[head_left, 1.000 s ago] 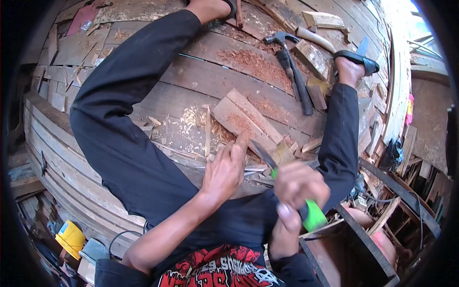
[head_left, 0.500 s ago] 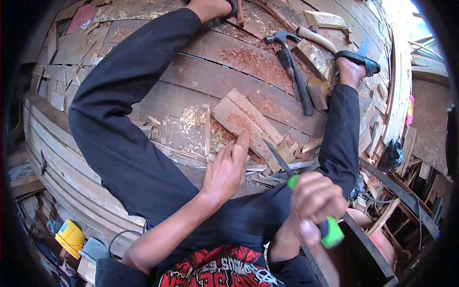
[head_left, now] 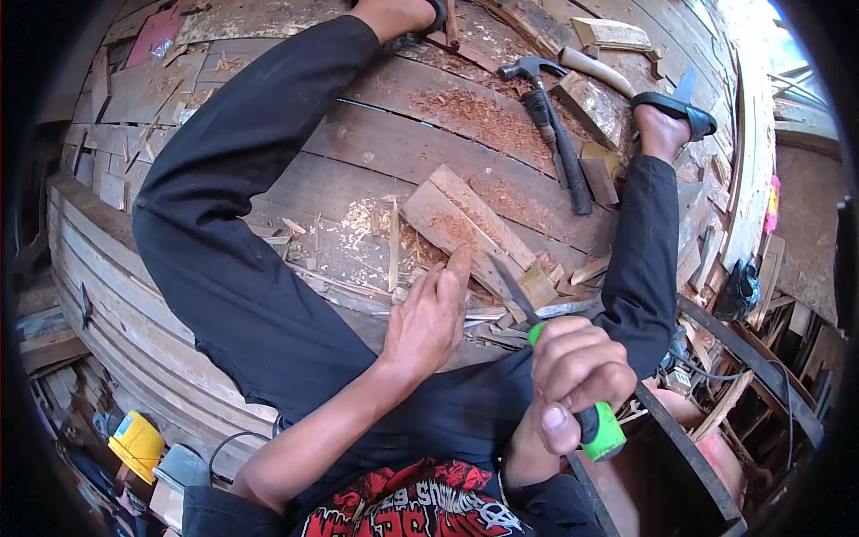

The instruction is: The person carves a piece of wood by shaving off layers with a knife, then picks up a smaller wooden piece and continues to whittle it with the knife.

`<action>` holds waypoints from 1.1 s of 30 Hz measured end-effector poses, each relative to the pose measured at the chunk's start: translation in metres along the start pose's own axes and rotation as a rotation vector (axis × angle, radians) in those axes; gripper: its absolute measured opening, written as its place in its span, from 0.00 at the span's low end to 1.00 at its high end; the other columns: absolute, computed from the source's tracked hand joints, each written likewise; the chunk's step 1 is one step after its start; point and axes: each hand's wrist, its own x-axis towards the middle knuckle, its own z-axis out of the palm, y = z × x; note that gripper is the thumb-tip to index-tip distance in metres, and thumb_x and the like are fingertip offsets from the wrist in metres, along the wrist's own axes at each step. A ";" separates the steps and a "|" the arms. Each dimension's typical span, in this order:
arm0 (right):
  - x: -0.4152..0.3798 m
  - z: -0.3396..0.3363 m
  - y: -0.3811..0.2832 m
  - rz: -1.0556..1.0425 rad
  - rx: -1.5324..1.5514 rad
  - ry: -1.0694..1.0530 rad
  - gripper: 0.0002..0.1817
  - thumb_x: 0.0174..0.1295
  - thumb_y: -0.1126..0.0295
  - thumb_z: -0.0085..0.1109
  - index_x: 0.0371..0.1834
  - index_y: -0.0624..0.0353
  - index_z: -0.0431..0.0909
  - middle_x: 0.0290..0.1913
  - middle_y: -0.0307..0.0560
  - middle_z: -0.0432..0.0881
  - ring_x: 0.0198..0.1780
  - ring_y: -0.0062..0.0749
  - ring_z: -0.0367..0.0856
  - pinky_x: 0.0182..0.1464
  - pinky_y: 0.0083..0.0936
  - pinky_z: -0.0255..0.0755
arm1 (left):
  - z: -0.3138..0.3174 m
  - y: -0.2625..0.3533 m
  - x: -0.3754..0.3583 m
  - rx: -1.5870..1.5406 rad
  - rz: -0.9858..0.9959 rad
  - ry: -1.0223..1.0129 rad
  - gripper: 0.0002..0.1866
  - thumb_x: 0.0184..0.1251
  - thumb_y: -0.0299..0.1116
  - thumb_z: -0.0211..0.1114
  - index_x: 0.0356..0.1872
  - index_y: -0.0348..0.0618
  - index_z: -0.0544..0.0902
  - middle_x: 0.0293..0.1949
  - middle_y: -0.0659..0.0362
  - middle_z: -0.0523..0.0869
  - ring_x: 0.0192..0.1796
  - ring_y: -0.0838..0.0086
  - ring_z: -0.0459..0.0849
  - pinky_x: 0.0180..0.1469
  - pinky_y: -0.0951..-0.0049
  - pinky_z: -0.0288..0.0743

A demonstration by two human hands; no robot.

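My right hand (head_left: 577,376) is closed around the green and black handle (head_left: 603,433) of a file. The file's grey tapered blade (head_left: 517,291) points up and left, its tip over a short wooden board (head_left: 447,215) dusted with reddish filings. My left hand (head_left: 425,320) is at the near left edge of that board. Its index finger reaches onto the wood, and the other fingers curl at the edge, their undersides hidden. A narrower strip of wood (head_left: 483,219) lies along the board's right side.
A claw hammer (head_left: 555,134) lies beyond the board, beside a wooden block (head_left: 591,107). Reddish shavings (head_left: 474,116) and pale chips (head_left: 367,219) cover parts of the plank floor. My legs stretch along both sides. A yellow container (head_left: 137,445) stands at lower left.
My right hand and the file have shifted slightly to the left, and the hand's motion blur has gone. My left hand stays in place at the board.
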 end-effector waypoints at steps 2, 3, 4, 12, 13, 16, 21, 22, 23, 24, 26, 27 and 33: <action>-0.011 -0.006 0.024 0.066 -0.029 -0.027 0.17 0.50 0.78 0.67 0.19 0.53 0.63 0.14 0.36 0.68 0.15 0.26 0.68 0.21 0.24 0.58 | 0.005 -0.002 0.000 0.002 0.014 0.012 0.15 0.69 0.29 0.68 0.46 0.37 0.69 0.39 0.41 0.81 0.48 0.41 0.85 0.44 0.44 0.80; -0.024 -0.006 0.045 0.116 -0.078 -0.005 0.18 0.51 0.79 0.66 0.19 0.54 0.63 0.15 0.37 0.69 0.16 0.27 0.70 0.22 0.24 0.59 | 0.005 -0.005 0.001 -0.003 0.031 0.021 0.15 0.70 0.30 0.67 0.46 0.37 0.69 0.40 0.41 0.82 0.49 0.41 0.85 0.45 0.44 0.80; -0.033 -0.009 0.066 0.171 -0.225 -0.056 0.18 0.51 0.79 0.66 0.19 0.54 0.63 0.16 0.38 0.69 0.17 0.28 0.70 0.22 0.25 0.60 | 0.005 -0.007 -0.001 -0.011 0.048 0.021 0.15 0.70 0.30 0.67 0.47 0.36 0.69 0.40 0.41 0.82 0.50 0.41 0.85 0.45 0.44 0.81; -0.002 -0.012 0.000 0.071 -0.026 0.035 0.18 0.54 0.73 0.70 0.21 0.54 0.65 0.13 0.36 0.69 0.12 0.27 0.66 0.19 0.26 0.59 | -0.007 -0.006 0.004 -0.153 -0.173 -0.044 0.16 0.76 0.34 0.65 0.48 0.35 0.69 0.33 0.40 0.85 0.37 0.41 0.87 0.42 0.45 0.82; 0.004 -0.014 -0.007 0.043 -0.026 0.018 0.18 0.54 0.72 0.70 0.21 0.54 0.65 0.12 0.35 0.69 0.11 0.26 0.65 0.19 0.26 0.59 | -0.013 -0.004 0.003 -0.194 -0.224 -0.093 0.16 0.76 0.33 0.66 0.46 0.35 0.68 0.32 0.41 0.85 0.35 0.45 0.88 0.41 0.46 0.83; -0.008 -0.018 0.000 0.193 -0.080 0.243 0.19 0.55 0.73 0.69 0.23 0.55 0.63 0.18 0.35 0.70 0.19 0.24 0.67 0.24 0.24 0.61 | -0.018 -0.024 0.010 -0.427 -0.362 -0.012 0.15 0.75 0.32 0.67 0.45 0.36 0.68 0.31 0.47 0.87 0.34 0.61 0.90 0.34 0.57 0.84; -0.036 -0.051 0.071 0.452 -0.439 0.524 0.16 0.64 0.74 0.70 0.27 0.56 0.68 0.26 0.33 0.72 0.28 0.15 0.68 0.32 0.19 0.62 | -0.034 -0.036 0.013 -1.250 -0.710 -0.129 0.11 0.79 0.27 0.63 0.38 0.47 0.68 0.49 0.45 0.90 0.49 0.71 0.91 0.41 0.72 0.90; -0.039 -0.059 0.080 0.452 -0.490 0.585 0.16 0.65 0.74 0.70 0.28 0.56 0.68 0.27 0.33 0.72 0.29 0.14 0.68 0.32 0.18 0.62 | -0.041 -0.032 0.011 -1.323 -0.732 -0.119 0.10 0.78 0.26 0.63 0.42 0.45 0.68 0.52 0.45 0.89 0.51 0.68 0.91 0.45 0.71 0.91; -0.038 -0.066 0.079 0.455 -0.432 0.622 0.16 0.67 0.73 0.70 0.29 0.55 0.69 0.27 0.33 0.73 0.29 0.14 0.69 0.31 0.17 0.63 | -0.046 -0.026 0.010 -1.398 -0.756 -0.111 0.10 0.78 0.25 0.63 0.46 0.44 0.68 0.55 0.44 0.88 0.53 0.66 0.91 0.50 0.69 0.91; -0.034 -0.068 0.073 0.474 -0.330 0.662 0.15 0.67 0.72 0.70 0.31 0.53 0.69 0.28 0.33 0.73 0.29 0.14 0.71 0.31 0.17 0.64 | -0.051 -0.020 0.009 -1.457 -0.773 -0.112 0.14 0.76 0.23 0.64 0.52 0.42 0.67 0.58 0.43 0.86 0.55 0.63 0.90 0.53 0.66 0.91; -0.030 -0.067 0.071 0.497 -0.087 0.808 0.14 0.68 0.71 0.70 0.33 0.51 0.70 0.28 0.32 0.72 0.28 0.15 0.72 0.30 0.18 0.66 | -0.058 -0.016 0.006 -1.602 -0.798 -0.134 0.34 0.73 0.19 0.65 0.72 0.42 0.57 0.63 0.41 0.80 0.60 0.55 0.88 0.59 0.60 0.89; -0.031 -0.071 0.078 0.498 0.046 0.902 0.13 0.68 0.70 0.70 0.34 0.50 0.71 0.27 0.31 0.71 0.28 0.16 0.72 0.29 0.18 0.66 | -0.059 -0.018 0.005 -1.610 -0.764 -0.161 0.39 0.72 0.18 0.66 0.75 0.47 0.52 0.62 0.42 0.80 0.59 0.53 0.88 0.59 0.58 0.89; -0.034 -0.079 0.072 0.662 0.335 1.156 0.15 0.69 0.57 0.68 0.34 0.45 0.70 0.26 0.30 0.68 0.27 0.19 0.69 0.31 0.23 0.66 | -0.050 -0.014 -0.001 -1.535 -0.715 -0.374 0.39 0.70 0.19 0.61 0.79 0.51 0.56 0.50 0.52 0.79 0.51 0.56 0.88 0.52 0.50 0.89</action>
